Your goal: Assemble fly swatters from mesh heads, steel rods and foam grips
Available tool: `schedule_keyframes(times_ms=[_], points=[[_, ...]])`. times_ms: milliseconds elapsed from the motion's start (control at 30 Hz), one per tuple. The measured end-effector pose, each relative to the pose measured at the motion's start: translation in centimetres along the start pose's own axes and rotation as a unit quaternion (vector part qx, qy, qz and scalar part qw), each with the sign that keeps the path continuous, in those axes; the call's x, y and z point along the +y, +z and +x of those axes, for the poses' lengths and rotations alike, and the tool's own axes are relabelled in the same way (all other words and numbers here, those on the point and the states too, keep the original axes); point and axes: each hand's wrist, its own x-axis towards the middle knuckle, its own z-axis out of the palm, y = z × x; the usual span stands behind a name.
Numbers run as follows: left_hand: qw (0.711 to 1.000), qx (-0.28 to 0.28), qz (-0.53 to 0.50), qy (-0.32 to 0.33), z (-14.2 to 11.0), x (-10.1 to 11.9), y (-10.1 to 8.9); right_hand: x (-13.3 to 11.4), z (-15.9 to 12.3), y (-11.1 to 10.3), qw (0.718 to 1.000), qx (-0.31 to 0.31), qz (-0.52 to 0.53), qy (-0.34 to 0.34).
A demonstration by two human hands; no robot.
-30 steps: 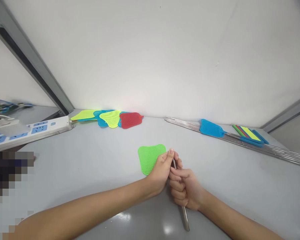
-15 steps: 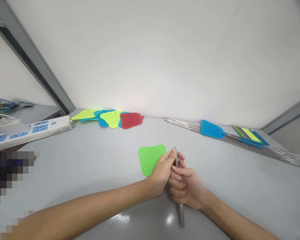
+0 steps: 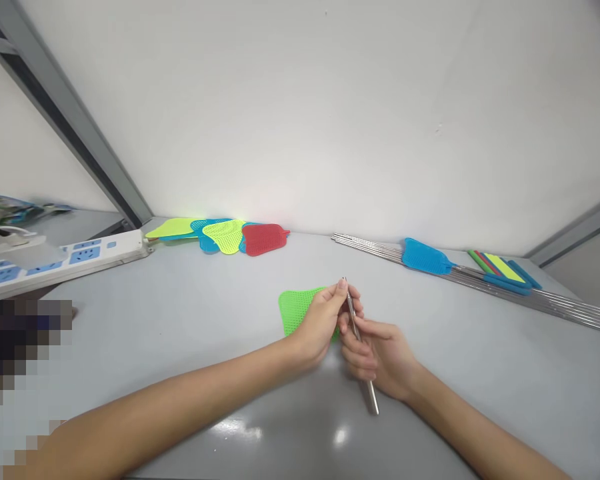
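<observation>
A slim silver metal rod (image 3: 373, 399) runs through both hands, slanting from its upper tip down towards the table's front. My left hand (image 3: 321, 323) pinches the rod close to its upper end, thumb on top. Lower down, my right hand (image 3: 383, 353) has its fingers wrapped round the rod, with the lower end sticking out below. Behind the left hand lies a green perforated fly-swatter head (image 3: 295, 310), partly covered by that hand.
At the back left several fly-swatter heads overlap, a red one (image 3: 265, 239) in front. Along the back right lie metal rods (image 3: 370, 248), a blue swatter (image 3: 425, 256) and coloured handle sleeves (image 3: 503, 268). A white power strip (image 3: 120, 251) sits at left; a wall rises behind.
Both hands have risen slightly with the rod, and its lower end has swung to the right and up. The left hand covers more of the green swatter head.
</observation>
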Motion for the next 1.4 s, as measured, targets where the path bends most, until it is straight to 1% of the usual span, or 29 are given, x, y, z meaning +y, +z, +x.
schedule_keyframes(times_ms=[100, 233, 300, 467, 667, 800, 933, 1067, 1267, 1400], points=[[0.999, 0.016, 0.004, 0.034, 0.7, 0.9, -0.5, -0.5, 0.1, -0.2, 0.999, 0.018, -0.044, -0.016], [0.992, 0.073, 0.025, 0.099, 1.6, 2.5, -1.3, -0.9, 0.2, -0.4, 0.996, 0.023, -0.087, -0.021], [0.987, 0.092, 0.031, 0.127, 2.0, 3.2, -1.7, -1.1, 0.2, -0.5, 0.994, 0.027, -0.099, -0.023], [0.979, 0.116, 0.031, 0.162, 2.5, 4.3, -2.1, -1.7, 0.1, -0.7, 0.991, 0.044, -0.116, -0.044], [0.980, 0.122, 0.040, 0.150, 2.4, 3.7, -2.0, -2.1, 0.5, -1.8, 0.989, 0.068, -0.097, -0.086], [0.978, 0.124, 0.045, 0.160, 2.2, 3.2, -2.3, -2.3, 0.6, -2.2, 0.987, 0.079, -0.100, -0.102], [0.974, 0.129, 0.085, 0.164, 1.6, 3.0, -3.2, -2.5, 0.6, -2.2, 0.980, 0.084, -0.132, -0.121], [0.970, 0.140, 0.121, 0.161, 1.0, 3.1, -4.3, -2.5, 0.9, -2.4, 0.977, 0.082, -0.158, -0.120], [0.961, 0.107, 0.206, 0.150, 0.1, 3.6, -6.0, -2.5, 0.8, -2.6, 0.974, 0.083, -0.170, -0.122], [0.952, 0.105, 0.247, 0.144, -0.4, 3.8, -6.9, -2.7, 0.7, -2.6, 0.970, 0.091, -0.195, -0.115]])
